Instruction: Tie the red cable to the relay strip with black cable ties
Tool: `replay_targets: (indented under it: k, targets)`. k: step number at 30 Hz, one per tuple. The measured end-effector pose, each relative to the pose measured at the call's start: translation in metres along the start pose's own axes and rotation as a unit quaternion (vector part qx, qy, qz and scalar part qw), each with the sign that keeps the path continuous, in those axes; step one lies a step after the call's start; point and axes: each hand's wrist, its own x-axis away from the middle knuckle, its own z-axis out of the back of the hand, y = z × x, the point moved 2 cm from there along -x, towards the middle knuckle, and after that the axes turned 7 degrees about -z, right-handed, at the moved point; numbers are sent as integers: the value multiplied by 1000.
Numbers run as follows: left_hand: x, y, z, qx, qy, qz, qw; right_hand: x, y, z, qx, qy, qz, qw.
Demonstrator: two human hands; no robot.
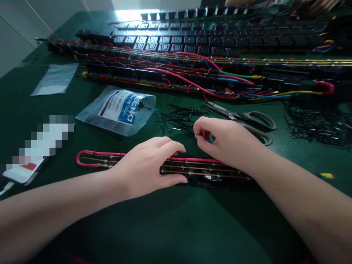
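Note:
A long black socket strip (203,172) with copper bars and a pink-red wire (93,154) lies across the green mat in front of me. My left hand (148,165) rests on its middle, fingers curled over the strip and gripping it. My right hand (220,141) hovers just above the strip's right half, thumb and forefinger pinched together; what they pinch is too small to make out. A loose pile of black cable ties (181,119) lies just beyond my hands.
Scissors (247,121) lie right of the ties. A plastic bag with a blue label (121,110) sits at the left. Several wired socket strips (192,73) fill the back. More black ties (316,124) are piled at the right; a phone (24,172) lies at the left edge.

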Motion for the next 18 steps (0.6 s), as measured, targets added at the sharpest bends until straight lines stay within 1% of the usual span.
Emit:
replay_targets:
  k: [3,5,7,9,12,15,18]
  targets:
    - [-1,-1,5,53,7,34,998,0,0,-1,-5,-3,16,1000]
    - [-2,-2,6,63,3,44,997,-1,2,-2,-9,-1,30,1000]
    - [-2,-2,6,49,-9,27,998,-1,3,-3,-12,3,41,999]
    - [-1,-2,4,20,-22,-13,999,0,2,-1,-13,11,49,999]
    - [0,-4,-1,-19,-31,-62,997,4,-4,7,-28,24,50,998]
    - [0,-5,-2,-32,-31,-68,997,9,-13,19,-87,34,35,995]
    - [1,-2,2,-55,-32,-62,996,14,-21,26,-152,24,13,988]
